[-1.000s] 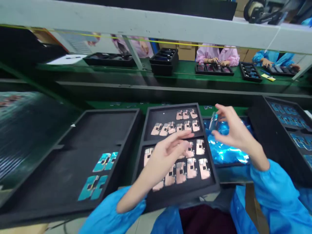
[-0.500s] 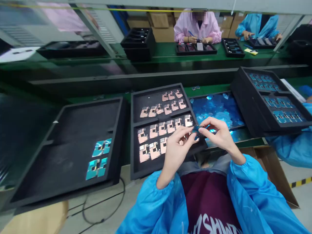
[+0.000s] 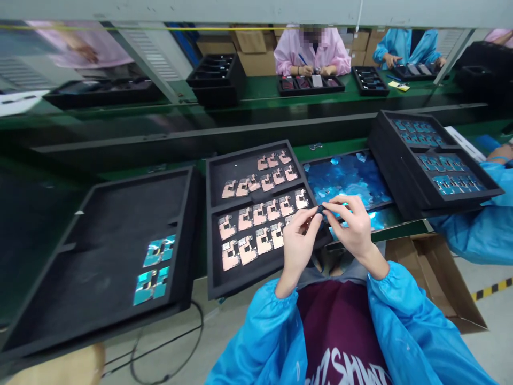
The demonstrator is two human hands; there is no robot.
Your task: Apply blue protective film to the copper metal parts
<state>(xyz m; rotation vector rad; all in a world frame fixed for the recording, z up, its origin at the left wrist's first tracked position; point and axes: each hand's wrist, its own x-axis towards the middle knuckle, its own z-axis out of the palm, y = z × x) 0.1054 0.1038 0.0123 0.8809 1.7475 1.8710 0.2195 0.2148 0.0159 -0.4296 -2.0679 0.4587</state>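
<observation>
Between my two hands is a small dark circuit board, mostly covered by fingers. My left hand pinches its left side, thumb against forefinger. From the right, my right hand grips the other edge with thumb and fingertips. Both hands are above the right edge of a black foam tray, which holds rows of copper-coloured circuit boards. Just beyond my right hand lies a tray heaped with shiny blue film pieces.
A black tray at left carries several blue-filmed boards. Stacked trays with blue boards stand at right, beside another person's blue sleeve. An open cardboard box sits below. Co-workers sit across the bench behind more trays.
The board between my hands has turned and shows less of its face. My fingertips are closer together around it. The whole view has shifted slightly.
</observation>
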